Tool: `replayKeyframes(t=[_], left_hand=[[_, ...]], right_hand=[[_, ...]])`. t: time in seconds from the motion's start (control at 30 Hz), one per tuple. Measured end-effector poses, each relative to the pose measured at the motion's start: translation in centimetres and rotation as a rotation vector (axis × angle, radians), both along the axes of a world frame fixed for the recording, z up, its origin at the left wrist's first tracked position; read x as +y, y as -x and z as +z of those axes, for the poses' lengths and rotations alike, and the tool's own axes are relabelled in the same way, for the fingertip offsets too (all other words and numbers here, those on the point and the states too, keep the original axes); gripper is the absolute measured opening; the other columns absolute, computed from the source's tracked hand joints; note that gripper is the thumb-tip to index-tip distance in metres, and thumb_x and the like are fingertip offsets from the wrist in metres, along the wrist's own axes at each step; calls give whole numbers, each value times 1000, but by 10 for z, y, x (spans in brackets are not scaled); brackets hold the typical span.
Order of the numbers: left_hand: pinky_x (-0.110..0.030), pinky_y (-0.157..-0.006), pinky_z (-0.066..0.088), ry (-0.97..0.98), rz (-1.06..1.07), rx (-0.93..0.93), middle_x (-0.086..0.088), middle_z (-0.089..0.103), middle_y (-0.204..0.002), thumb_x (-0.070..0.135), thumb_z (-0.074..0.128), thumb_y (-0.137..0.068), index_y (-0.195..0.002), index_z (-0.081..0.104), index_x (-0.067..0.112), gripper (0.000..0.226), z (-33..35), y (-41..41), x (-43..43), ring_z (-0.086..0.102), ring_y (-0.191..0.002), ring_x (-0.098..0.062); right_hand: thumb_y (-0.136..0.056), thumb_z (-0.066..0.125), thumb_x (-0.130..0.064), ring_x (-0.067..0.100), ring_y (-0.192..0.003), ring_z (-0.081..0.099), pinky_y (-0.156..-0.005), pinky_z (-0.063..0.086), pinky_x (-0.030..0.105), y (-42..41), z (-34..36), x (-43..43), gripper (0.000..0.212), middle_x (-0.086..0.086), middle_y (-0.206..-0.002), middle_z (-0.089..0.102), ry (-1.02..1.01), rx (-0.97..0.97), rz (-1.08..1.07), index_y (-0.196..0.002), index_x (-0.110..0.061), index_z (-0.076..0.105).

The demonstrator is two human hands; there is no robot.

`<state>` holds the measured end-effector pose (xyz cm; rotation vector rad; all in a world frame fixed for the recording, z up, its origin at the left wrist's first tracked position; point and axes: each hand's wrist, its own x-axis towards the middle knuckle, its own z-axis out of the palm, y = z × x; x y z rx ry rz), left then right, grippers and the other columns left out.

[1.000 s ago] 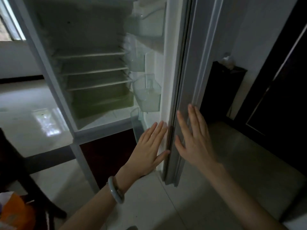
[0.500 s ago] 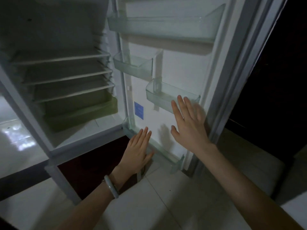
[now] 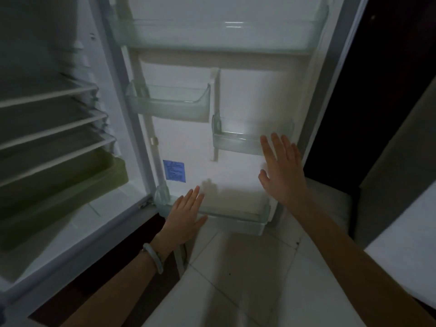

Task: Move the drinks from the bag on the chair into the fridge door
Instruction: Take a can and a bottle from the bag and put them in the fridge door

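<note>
Fridge door (image 3: 236, 95) wide open, our left hand (image 3: 186, 215) and right hand (image 3: 282, 168) spread flat, empty, before its bare bins (image 3: 169, 103); bag and drinks out of view; risk: unheld door drifting shut while we fetch.

Blue sticker (image 3: 174, 170) on fridge door (image 3: 236, 95) — print too blurred to read.

A pale tiled floor (image 3: 247, 274) spreads below, bare wire shelves (image 3: 49, 119) and a greenish crisper drawer (image 3: 70, 185) sit at left, and a blue sticker (image 3: 174, 171) shows centrally.
</note>
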<state>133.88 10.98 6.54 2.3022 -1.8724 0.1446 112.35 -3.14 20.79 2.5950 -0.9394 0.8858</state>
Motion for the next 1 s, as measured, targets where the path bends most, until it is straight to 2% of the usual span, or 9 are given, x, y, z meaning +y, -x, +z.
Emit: replayKeyframes(t=[0.13,0.27,0.4,0.5,0.6,0.7,0.83,0.93,1.0], left_hand=[[-42,-111,15,-53,-31,52,-12,20,-153,67,-5,-84,-144,28,13,88,-19,-18,-10,20,-140,-29],[-51,-91,44,-136,-37,90,-19,49,-136,55,8,-95,-130,49,11,70,-28,-25,-15,52,-120,-34],[-52,-84,49,-181,-54,79,-17,57,-127,52,3,-96,-124,57,13,72,-38,-27,-18,59,-111,-32],[-53,-93,42,-217,-14,115,-16,52,-133,58,-2,-93,-127,56,12,81,-46,-30,-23,55,-117,-33],[-47,-112,12,-232,-13,113,-11,19,-154,64,-7,-75,-146,24,15,91,-55,-34,-32,20,-140,-27],[-46,-113,5,-242,26,80,-10,14,-155,64,-8,-68,-147,18,12,98,-57,-35,-40,12,-142,-26],[-50,-111,18,-250,63,98,-13,26,-151,60,4,-77,-142,31,7,88,-54,-34,-51,25,-139,-30],[-52,-90,45,-285,85,82,-15,56,-129,52,26,-82,-124,57,4,71,-56,-35,-62,56,-116,-32],[-52,-83,49,-257,88,79,-15,62,-122,49,30,-81,-118,62,4,67,-62,-36,-67,61,-109,-31]], right_hand=[[-67,62,-13,47,-129,33,-100,33,61,-4,1,-18,80,27,-140,39,-57,-23,-4,-141,-7,33],[-65,57,-16,49,-129,32,-98,34,61,-9,3,-33,81,29,-140,37,-73,3,-39,-141,-8,32],[-67,64,-11,47,-134,24,-104,26,59,-14,4,-46,86,28,-146,28,-94,22,-86,-144,-10,26],[-65,66,-9,48,-134,24,-104,26,59,-18,5,-56,89,28,-147,27,-107,38,-105,-144,-10,26],[-67,67,-9,45,-136,20,-106,24,57,-22,7,-66,91,25,-149,22,-132,61,-134,-145,-12,22],[-70,65,-13,41,-139,15,-108,19,54,-26,8,-78,91,22,-152,17,-132,98,-163,-147,-15,16],[-73,64,-16,37,-141,11,-110,16,52,-29,9,-93,92,19,-154,11,-131,145,-184,-147,-17,9],[-75,61,-17,35,-141,7,-111,15,52,-32,11,-105,93,18,-155,7,-132,177,-199,-148,-17,3],[-76,60,-17,34,-142,7,-111,15,52,-34,12,-112,92,17,-155,5,-136,188,-204,-148,-18,1]])
